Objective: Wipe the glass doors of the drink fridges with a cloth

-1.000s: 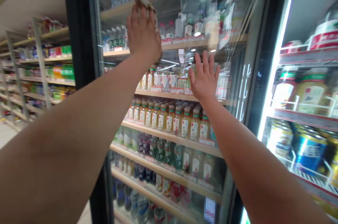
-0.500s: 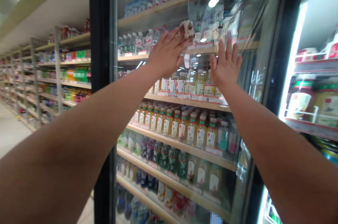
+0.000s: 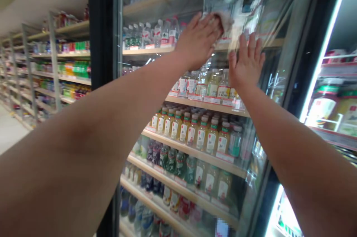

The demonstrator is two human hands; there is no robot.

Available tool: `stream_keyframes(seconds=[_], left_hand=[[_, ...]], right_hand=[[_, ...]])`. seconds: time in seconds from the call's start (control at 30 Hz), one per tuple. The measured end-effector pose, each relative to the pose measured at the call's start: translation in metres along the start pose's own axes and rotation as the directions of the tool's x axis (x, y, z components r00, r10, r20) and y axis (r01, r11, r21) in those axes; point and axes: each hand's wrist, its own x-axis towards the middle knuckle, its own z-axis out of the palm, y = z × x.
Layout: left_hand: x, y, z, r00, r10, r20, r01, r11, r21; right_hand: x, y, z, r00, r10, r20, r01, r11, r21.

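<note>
My left hand (image 3: 196, 45) reaches up to the glass door (image 3: 175, 8) of a drinks cooler. Under its fingertips a crumpled whitish cloth (image 3: 226, 23) is pressed on the glass, partly hidden by the fingers and blurred. My right hand (image 3: 246, 64) is a little lower and to the right, its fingers stretched upward and the palm toward the pane. It holds nothing and appears to rest on the glass. Behind the door stand rows of bottles (image 3: 192, 133) on wooden shelves.
A dark door frame (image 3: 103, 28) runs upright at the left. To the right, past another dark upright (image 3: 302, 62), is a lit cooler section with large bottles (image 3: 323, 105). Stocked store shelves (image 3: 54, 66) recede along an aisle at the far left.
My left hand has slid to the right across the glass with the cloth, closer to my right hand. The view has shifted slightly; my right hand stays flat.
</note>
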Motion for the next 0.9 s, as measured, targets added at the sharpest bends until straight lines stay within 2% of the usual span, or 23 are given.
stream_keyframes(seconds=[0.07,0.13,0.17,0.2,0.27,0.33,0.4,0.53,0.63,0.7,0.8,0.87,0.9], left_hand=[[0.003,-0.014,-0.005,0.971,-0.228,-0.073,0.23,0.973,0.017],[0.004,-0.018,-0.009,0.886,-0.446,-0.125,0.451,0.893,0.011],[0.004,-0.014,-0.01,0.866,-0.482,-0.132,0.488,0.873,0.01],[0.003,-0.006,-0.009,0.884,-0.452,-0.117,0.457,0.889,0.018],[-0.002,0.014,-0.005,0.964,-0.264,-0.044,0.265,0.964,0.023],[-0.015,0.031,-0.003,0.995,-0.089,0.035,0.09,0.996,-0.017],[-0.032,0.036,-0.003,0.994,-0.074,0.076,0.078,0.995,-0.056],[-0.071,0.017,-0.012,0.987,-0.132,0.087,0.138,0.988,-0.063],[-0.082,0.009,-0.018,0.99,-0.104,0.091,0.109,0.993,-0.047],[-0.072,0.011,-0.018,0.992,-0.076,0.097,0.079,0.996,-0.035],[-0.037,0.013,-0.018,0.994,-0.05,0.101,0.051,0.999,-0.008],[-0.011,0.008,-0.019,0.993,-0.073,0.089,0.071,0.997,0.03],[-0.001,0.005,-0.019,0.989,-0.131,0.064,0.127,0.99,0.055]], right_hand=[[0.001,0.001,0.001,1.0,-0.001,0.017,0.002,1.0,-0.017],[0.002,0.002,0.002,0.999,-0.002,0.036,0.004,0.999,-0.046],[0.003,0.003,0.002,0.999,-0.001,0.045,0.003,0.999,-0.054],[0.004,0.003,0.002,0.999,0.003,0.053,0.0,0.998,-0.056],[0.005,0.003,0.001,0.998,0.014,0.066,-0.011,0.999,-0.046],[0.005,0.002,-0.001,0.997,0.016,0.077,-0.014,0.999,-0.031],[0.004,0.001,-0.004,0.997,0.01,0.08,-0.008,1.0,-0.02],[0.003,0.001,-0.008,0.992,0.043,0.122,-0.039,0.999,-0.034],[0.003,0.001,-0.008,0.996,0.018,0.091,-0.018,1.0,-0.006],[0.003,0.002,-0.007,0.997,0.015,0.07,-0.014,1.0,-0.012],[0.003,0.003,-0.005,0.997,0.018,0.07,-0.017,1.0,-0.014],[0.003,0.004,-0.004,0.999,0.006,0.044,-0.006,1.0,0.007],[0.002,0.005,-0.004,0.999,0.003,0.036,-0.003,1.0,0.012]])
